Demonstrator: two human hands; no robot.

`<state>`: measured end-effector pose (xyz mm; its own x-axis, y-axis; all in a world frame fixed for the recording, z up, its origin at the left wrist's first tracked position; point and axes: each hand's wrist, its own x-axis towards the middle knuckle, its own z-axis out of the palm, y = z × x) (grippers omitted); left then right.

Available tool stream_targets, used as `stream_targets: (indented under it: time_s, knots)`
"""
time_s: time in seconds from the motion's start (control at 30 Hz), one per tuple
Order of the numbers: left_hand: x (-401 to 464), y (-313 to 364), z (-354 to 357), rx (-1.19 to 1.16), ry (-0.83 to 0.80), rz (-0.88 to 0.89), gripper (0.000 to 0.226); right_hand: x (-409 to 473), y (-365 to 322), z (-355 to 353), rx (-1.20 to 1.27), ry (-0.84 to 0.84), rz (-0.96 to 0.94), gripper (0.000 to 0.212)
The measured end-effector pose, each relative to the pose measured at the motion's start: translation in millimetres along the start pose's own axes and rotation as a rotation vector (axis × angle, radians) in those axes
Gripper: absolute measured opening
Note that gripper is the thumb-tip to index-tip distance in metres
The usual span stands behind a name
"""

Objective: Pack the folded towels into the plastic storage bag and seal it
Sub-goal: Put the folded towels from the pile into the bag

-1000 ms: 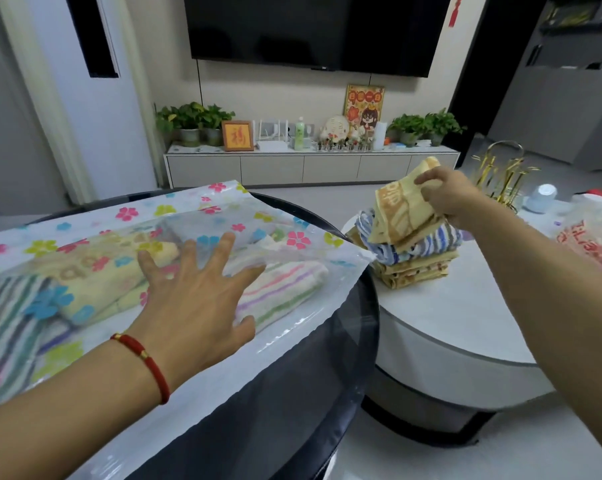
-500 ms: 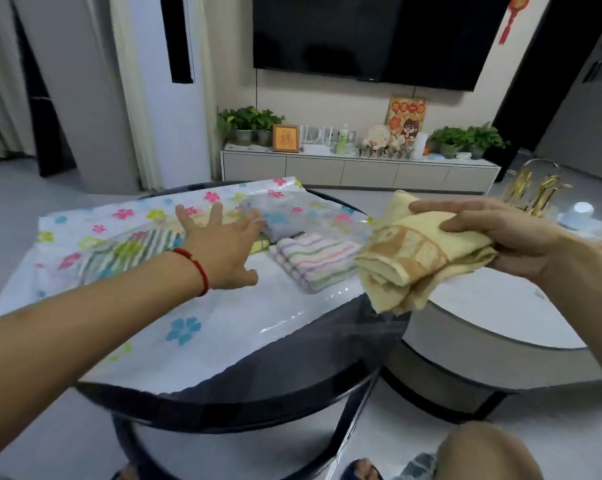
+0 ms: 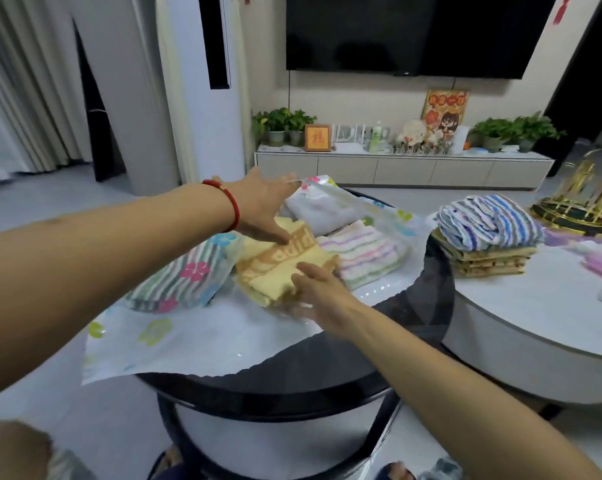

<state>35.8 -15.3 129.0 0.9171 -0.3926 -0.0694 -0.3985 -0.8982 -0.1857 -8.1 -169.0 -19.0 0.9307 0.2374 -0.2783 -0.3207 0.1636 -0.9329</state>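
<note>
A clear plastic storage bag (image 3: 188, 341) printed with flowers lies on the round black glass table (image 3: 327, 382). Inside it are a green-grey striped towel (image 3: 178, 278), a whitish towel (image 3: 323, 211) and a pastel striped towel (image 3: 368, 259). My right hand (image 3: 318, 292) grips the near edge of a folded yellow towel (image 3: 278, 268) lying in the bag's mouth between the others. My left hand (image 3: 265, 206), with a red cord at the wrist, lifts the bag's upper sheet with its fingers while the thumb rests on the yellow towel.
To the right, a white round table (image 3: 534, 317) carries a stack of folded towels (image 3: 486, 237), blue-striped on top and yellow-brown below. A gold rack (image 3: 583, 199) stands behind the stack. My knee (image 3: 19, 448) shows at the lower left.
My right hand took the yellow towel off the stack and carried it left, down into the bag's mouth. My left hand went from pressing flat on the bag to lifting its upper sheet.
</note>
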Motion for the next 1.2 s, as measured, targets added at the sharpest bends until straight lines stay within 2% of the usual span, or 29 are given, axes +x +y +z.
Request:
stream_targets:
  time_s: [0.07, 0.13, 0.2, 0.27, 0.3, 0.37, 0.4, 0.47, 0.57, 0.67, 0.73, 0.83, 0.87, 1.07, 1.13, 1.2]
  knots:
    - [-1.1, 2.7, 5.5, -0.01, -0.008, 0.011, 0.104, -2.5, 16.0, -4.3, -0.106, -0.065, 0.034, 0.042]
    - [-0.2, 5.2, 10.6, -0.031, -0.01, 0.024, 0.104, 0.4, 21.6, -12.5, -0.271, 0.013, -0.061, 0.043]
    - [0.3, 8.7, 16.3, -0.054, -0.005, 0.043, 0.105, 7.6, 26.5, -21.9, -0.595, 0.099, -0.158, 0.047]
    - [0.7, 12.0, 22.3, -0.093, -0.008, 0.054, 0.106, 13.3, 31.4, -24.5, -0.846, 0.063, -0.168, 0.056]
    - [1.3, 12.9, 25.1, -0.113, -0.011, 0.058, 0.106, 15.3, 32.8, -23.8, -0.846, 0.01, -0.147, 0.061]
    - [1.5, 14.7, 30.1, -0.145, -0.015, 0.063, 0.105, 17.7, 29.5, -22.3, -0.692, -0.097, -0.085, 0.065]
    - [1.5, 15.8, 32.3, -0.154, -0.014, 0.068, 0.104, 19.0, 24.7, -24.2, -0.636, -0.121, -0.071, 0.064]
    - [2.0, 20.0, 36.8, -0.156, 0.006, 0.091, 0.103, 17.7, 9.3, -35.8, -0.678, -0.091, -0.122, 0.053]
    - [6.9, 33.8, 45.2, -0.088, 0.093, 0.119, 0.094, 9.9, -20.2, -72.7, -0.824, 0.005, -0.186, 0.023]
    - [20.6, 53.6, 52.9, -0.05, 0.175, 0.155, 0.083, -3.3, -45.5, -134.5, -0.877, 0.176, -0.179, 0.017]
    - [34.0, 66.2, 56.3, -0.036, 0.187, 0.189, 0.079, -12.6, -56.1, -185.1, -0.835, 0.435, -0.204, 0.021]
    - [54.0, 81.3, 61.5, 0.034, 0.212, 0.227, 0.072, -15.2, -69.6, -261.0, -0.858, 0.939, -0.246, 0.031]
    - [59.7, 85.3, 63.1, 0.051, 0.222, 0.232, 0.07, -12.5, -75.7, -282.7, -0.901, 1.039, -0.226, 0.03]
    - [83.0, 99.8, 68.8, 0.054, 0.222, 0.236, 0.06, 27.2, -120.1, -371.0, -1.115, 1.198, -0.19, 0.031]
    - [87.7, 101.0, 70.9, 0.024, 0.213, 0.225, 0.061, 43.3, -124.1, -385.3, -1.145, 1.161, -0.08, 0.038]
    - [91.1, 101.6, 72.3, -0.012, 0.211, 0.21, 0.062, 54.7, -122.5, -395.0, -1.191, 1.131, 0.057, 0.056]
